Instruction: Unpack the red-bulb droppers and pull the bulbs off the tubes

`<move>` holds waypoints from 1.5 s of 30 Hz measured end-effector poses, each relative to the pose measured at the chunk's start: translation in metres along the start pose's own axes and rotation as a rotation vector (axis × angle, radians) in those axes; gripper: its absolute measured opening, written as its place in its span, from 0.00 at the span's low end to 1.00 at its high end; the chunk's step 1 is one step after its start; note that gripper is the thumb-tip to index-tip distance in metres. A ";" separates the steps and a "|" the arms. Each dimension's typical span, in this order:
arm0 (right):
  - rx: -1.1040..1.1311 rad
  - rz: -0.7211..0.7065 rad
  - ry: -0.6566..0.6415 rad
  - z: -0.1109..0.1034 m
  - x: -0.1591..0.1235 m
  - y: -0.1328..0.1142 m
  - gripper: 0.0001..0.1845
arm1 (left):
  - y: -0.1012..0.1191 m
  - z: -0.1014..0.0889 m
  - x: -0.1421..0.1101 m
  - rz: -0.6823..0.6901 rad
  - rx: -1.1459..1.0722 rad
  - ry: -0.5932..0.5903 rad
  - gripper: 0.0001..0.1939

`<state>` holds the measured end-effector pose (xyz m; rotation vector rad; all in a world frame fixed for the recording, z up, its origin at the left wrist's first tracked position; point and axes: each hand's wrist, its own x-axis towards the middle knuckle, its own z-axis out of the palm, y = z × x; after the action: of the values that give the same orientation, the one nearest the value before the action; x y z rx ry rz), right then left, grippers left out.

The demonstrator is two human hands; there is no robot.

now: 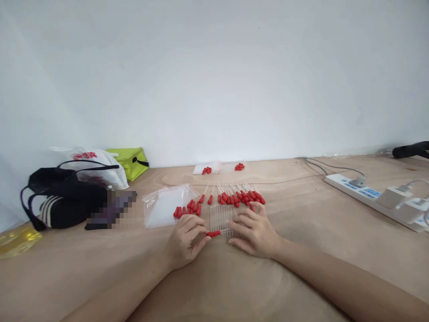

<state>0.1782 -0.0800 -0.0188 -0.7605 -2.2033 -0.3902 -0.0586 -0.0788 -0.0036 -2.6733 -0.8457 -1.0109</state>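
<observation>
forearms point(144, 284) lead to my left hand point(187, 239), pinching a red bulb point(213, 233) by the near ends of the clear tubes point(217, 214), and loosely curled right hand point(254, 232), grip unclear, so i'd keep the bulb's stem point(225, 231) straight.

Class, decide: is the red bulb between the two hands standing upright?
No, the red bulb is turned sideways beside the left hand.
</observation>
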 end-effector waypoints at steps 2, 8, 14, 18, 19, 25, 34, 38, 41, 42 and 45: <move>0.009 -0.012 -0.019 0.004 0.001 -0.003 0.12 | 0.002 0.001 0.002 0.038 -0.012 0.008 0.02; 0.017 -0.034 -0.056 0.012 0.005 -0.010 0.10 | 0.004 0.003 0.006 0.013 -0.048 -0.020 0.03; 0.044 -0.036 -0.067 0.013 0.008 -0.014 0.09 | 0.007 0.010 0.009 0.041 -0.041 -0.064 0.07; 0.045 -0.066 -0.083 0.010 0.009 -0.013 0.09 | 0.007 0.011 0.007 0.084 -0.036 -0.071 0.08; 0.043 -0.078 -0.082 0.010 0.009 -0.012 0.10 | 0.007 0.011 0.006 0.092 -0.038 -0.075 0.08; 0.033 -0.114 -0.088 0.008 0.008 -0.014 0.10 | 0.012 0.008 0.007 0.133 -0.018 -0.112 0.11; 0.021 0.050 -0.022 -0.005 -0.009 0.015 0.13 | -0.018 -0.013 -0.013 -0.087 -0.050 0.001 0.09; -0.024 0.134 0.023 -0.002 -0.013 0.026 0.12 | -0.035 -0.019 -0.016 -0.361 -0.009 0.141 0.10; -0.025 0.183 0.047 0.003 -0.012 0.026 0.12 | -0.049 -0.020 -0.013 -0.523 0.088 0.243 0.13; -0.023 0.211 0.051 0.004 -0.012 0.026 0.13 | -0.054 -0.020 -0.014 -0.576 0.113 0.259 0.14; -0.023 0.311 0.069 0.007 -0.012 0.028 0.16 | -0.070 -0.022 -0.017 -0.726 0.137 0.248 0.17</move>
<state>0.1986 -0.0594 -0.0311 -1.0673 -1.9776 -0.2802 -0.1201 -0.0361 -0.0009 -2.0738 -1.8011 -1.3121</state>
